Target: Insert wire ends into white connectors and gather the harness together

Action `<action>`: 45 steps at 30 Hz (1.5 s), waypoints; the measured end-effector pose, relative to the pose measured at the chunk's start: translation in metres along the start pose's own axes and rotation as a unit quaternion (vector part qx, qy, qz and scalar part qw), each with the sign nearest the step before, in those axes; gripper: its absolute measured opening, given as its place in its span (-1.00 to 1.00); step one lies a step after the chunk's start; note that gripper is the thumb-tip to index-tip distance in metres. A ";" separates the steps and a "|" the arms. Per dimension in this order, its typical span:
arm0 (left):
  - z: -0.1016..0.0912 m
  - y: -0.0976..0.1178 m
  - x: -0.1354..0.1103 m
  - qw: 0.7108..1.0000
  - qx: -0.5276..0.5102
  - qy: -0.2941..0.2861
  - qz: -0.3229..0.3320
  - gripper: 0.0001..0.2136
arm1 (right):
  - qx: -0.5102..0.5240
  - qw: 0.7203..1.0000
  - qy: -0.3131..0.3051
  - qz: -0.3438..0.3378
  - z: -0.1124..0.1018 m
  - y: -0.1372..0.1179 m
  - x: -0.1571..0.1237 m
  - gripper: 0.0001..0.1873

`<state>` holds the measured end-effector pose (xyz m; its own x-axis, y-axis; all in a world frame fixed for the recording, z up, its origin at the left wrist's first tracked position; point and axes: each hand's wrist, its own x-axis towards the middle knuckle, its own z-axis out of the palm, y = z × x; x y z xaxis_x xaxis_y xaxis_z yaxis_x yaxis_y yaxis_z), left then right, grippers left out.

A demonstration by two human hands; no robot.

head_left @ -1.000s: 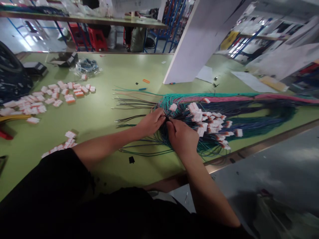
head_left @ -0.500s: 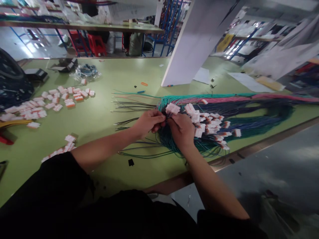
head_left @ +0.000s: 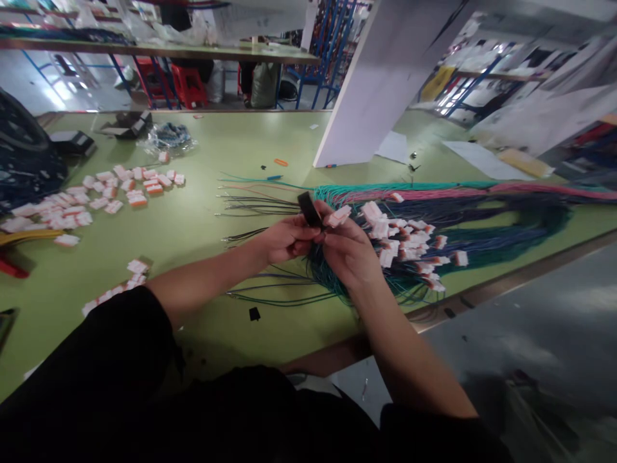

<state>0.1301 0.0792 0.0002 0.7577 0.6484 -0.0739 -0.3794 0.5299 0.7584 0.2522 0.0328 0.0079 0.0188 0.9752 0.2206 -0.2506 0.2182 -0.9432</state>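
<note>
My left hand (head_left: pixel 285 239) is closed, its fingertips pinching a black band that looks like a roll of tape (head_left: pixel 307 209), tilted up above the fingers. Touching almost tip to tip, my right hand (head_left: pixel 355 254) is closed on the wires just behind a white-and-orange connector (head_left: pixel 339 217); those wires are mostly hidden by the fingers. Under both hands spreads a wire bundle (head_left: pixel 463 215) in teal, pink, dark blue and green. Several more white connectors (head_left: pixel 412 243) lie on it to the right of my right hand. Loose wire ends (head_left: pixel 250 207) fan out leftward.
White-and-orange connectors (head_left: pixel 67 209) are heaped on the green table (head_left: pixel 207 148) at left, with a smaller group (head_left: pixel 137 267) near my left sleeve. A white post (head_left: pixel 361 96) rises behind the bundle. A small black piece (head_left: pixel 254 314) lies near the front edge (head_left: pixel 337 357).
The black tape roll has come into view, raised above my left fingertips. The connector at my right hand has tilted and shifted slightly right, and the right hand has turned, showing more of its fingers.
</note>
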 end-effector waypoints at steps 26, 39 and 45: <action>0.006 0.030 -0.012 0.955 0.286 0.063 0.051 -0.76 | -0.587 0.784 0.064 -0.190 -0.003 -0.024 -0.006 -0.85; 0.002 0.009 -0.006 0.953 0.252 0.100 0.132 -0.61 | -0.556 0.805 0.151 -0.140 -0.020 -0.015 0.008 -0.83; 0.010 -0.010 -0.014 0.780 0.540 0.083 0.306 -0.56 | -0.564 0.813 0.104 -0.102 -0.019 -0.033 0.013 -0.81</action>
<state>0.1284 0.0594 0.0004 0.4966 0.7085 0.5014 0.0926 -0.6177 0.7810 0.2789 0.0389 0.0371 0.1413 0.8737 0.4655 0.8228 0.1578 -0.5460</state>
